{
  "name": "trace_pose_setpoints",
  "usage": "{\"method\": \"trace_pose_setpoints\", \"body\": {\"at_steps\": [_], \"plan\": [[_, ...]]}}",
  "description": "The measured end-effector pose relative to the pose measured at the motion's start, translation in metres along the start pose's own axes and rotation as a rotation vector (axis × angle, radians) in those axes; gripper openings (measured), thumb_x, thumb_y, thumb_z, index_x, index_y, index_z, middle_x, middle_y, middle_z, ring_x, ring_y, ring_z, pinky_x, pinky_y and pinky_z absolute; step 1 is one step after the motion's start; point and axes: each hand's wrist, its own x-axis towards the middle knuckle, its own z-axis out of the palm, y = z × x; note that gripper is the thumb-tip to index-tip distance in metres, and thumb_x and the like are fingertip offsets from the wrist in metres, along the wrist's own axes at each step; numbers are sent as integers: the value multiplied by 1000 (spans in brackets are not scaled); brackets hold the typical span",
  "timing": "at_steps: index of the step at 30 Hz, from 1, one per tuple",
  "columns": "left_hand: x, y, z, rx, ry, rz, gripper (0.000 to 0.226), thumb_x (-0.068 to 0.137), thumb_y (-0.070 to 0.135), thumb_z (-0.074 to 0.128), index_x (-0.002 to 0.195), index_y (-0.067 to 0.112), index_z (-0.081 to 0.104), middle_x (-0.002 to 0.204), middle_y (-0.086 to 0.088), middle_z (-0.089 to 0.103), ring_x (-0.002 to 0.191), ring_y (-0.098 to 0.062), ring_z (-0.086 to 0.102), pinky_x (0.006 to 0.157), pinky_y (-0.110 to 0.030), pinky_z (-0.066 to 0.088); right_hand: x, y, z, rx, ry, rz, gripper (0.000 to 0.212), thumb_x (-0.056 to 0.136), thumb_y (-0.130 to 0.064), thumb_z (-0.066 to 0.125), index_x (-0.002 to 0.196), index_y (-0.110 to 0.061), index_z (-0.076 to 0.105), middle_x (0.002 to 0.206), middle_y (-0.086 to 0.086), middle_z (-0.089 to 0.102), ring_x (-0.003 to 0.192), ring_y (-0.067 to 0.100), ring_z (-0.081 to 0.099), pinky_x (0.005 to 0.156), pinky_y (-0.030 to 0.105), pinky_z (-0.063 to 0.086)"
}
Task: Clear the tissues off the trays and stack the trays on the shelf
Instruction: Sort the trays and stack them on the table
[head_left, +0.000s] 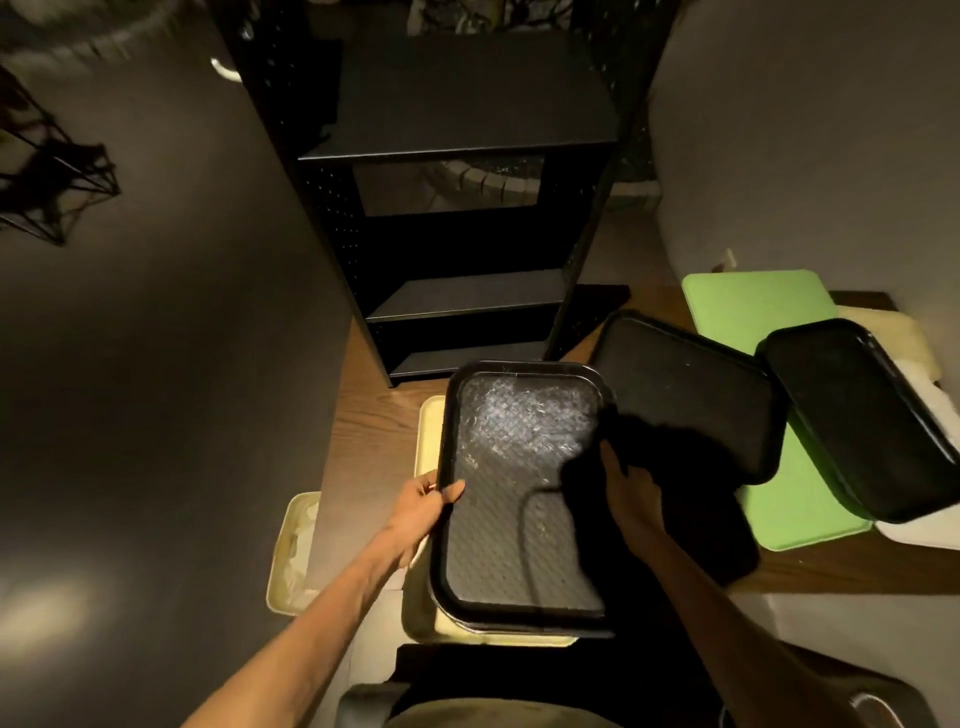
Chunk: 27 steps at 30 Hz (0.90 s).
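Observation:
A black textured tray (519, 467) lies in front of me on top of a cream tray (430, 431), on the wooden table (363, 441). My left hand (423, 506) grips the black tray's left rim, thumb on top. My right hand (631, 486) holds its right rim, partly in shadow. A black metal shelf (467, 130) stands beyond the tray, its boards bare. Two more black trays (685, 384) (862, 415) lie to the right over a green tray (748, 306). No tissue shows on the tray I hold.
A cream bin (293, 551) holding white tissue sits on the floor at the table's left edge. White and cream trays (930, 395) peek out under the far right stack. Dark floor stretches to the left; a wire object (52, 171) stands far left.

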Motion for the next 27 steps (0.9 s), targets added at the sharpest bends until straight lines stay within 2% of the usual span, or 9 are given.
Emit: {"method": "trace_pose_setpoints", "body": {"at_steps": [3, 8, 11, 14, 16, 18, 23, 25, 27], "plan": [[9, -4, -5, 126, 173, 47, 15, 91, -2, 60, 101, 5, 68, 75, -4, 66, 55, -4, 61, 49, -12, 48, -7, 6, 17, 12, -48, -84, 51, 104, -41, 43, 137, -3, 54, 138, 24, 56, 127, 43, 52, 106, 44, 39], [18, -15, -22, 270, 291, 34, 15, 87, -2, 63, 92, 11, 69, 82, -9, 66, 73, -20, 61, 51, -15, 50, -8, 32, 44, 10, -238, -113, 37, 95, -18, 53, 132, -14, 50, 123, 17, 60, 119, 35, 57, 97, 40, 42], [21, -23, -26, 372, 342, 53, 14, 86, 0, 66, 90, 13, 67, 77, -6, 65, 65, -18, 61, 42, -8, 46, -6, 40, 52, -160, -241, -107, 35, 95, -8, 53, 131, -6, 52, 123, 19, 61, 117, 35, 59, 88, 31, 41], [25, -32, -29, 468, 340, 0, 9, 83, 3, 70, 90, 8, 71, 76, -7, 70, 60, -16, 64, 51, -16, 55, -3, 46, 58, -300, -210, -101, 32, 95, -9, 56, 125, -2, 58, 124, 19, 64, 116, 34, 62, 82, 28, 44], [34, -39, -33, 568, 334, -32, 16, 79, 9, 72, 95, 6, 74, 85, -10, 76, 74, -22, 73, 70, -32, 62, 0, 50, 60, -370, -193, -129, 29, 92, -11, 59, 119, -2, 62, 120, 18, 67, 113, 32, 64, 89, 32, 49], [47, -51, -40, 682, 346, -31, 23, 76, 12, 73, 99, 10, 75, 91, -10, 77, 85, -23, 74, 79, -34, 61, 5, 55, 62, -414, -165, -167, 27, 88, -12, 61, 114, -2, 65, 113, 17, 71, 108, 33, 67, 89, 34, 52], [48, -50, -37, 893, 334, 75, 21, 72, 6, 73, 93, 8, 77, 91, -8, 77, 86, -21, 73, 71, -24, 55, 1, 52, 63, -505, -124, -254, 25, 87, -8, 66, 111, -5, 65, 114, 13, 68, 104, 32, 67, 81, 32, 52], [45, -45, -37, 919, 337, 127, 19, 70, 1, 68, 86, 9, 76, 83, -5, 76, 81, -18, 73, 63, -21, 48, -1, 51, 62, -563, -142, -258, 33, 85, -6, 66, 117, -6, 59, 119, 14, 61, 105, 33, 66, 82, 34, 53], [45, -41, -38, 936, 329, 153, 22, 72, 0, 66, 89, 11, 74, 86, -5, 75, 82, -21, 72, 67, -23, 47, 0, 51, 62, -604, -170, -255, 40, 84, -6, 66, 122, -6, 54, 120, 14, 61, 107, 33, 66, 85, 36, 54]]}}
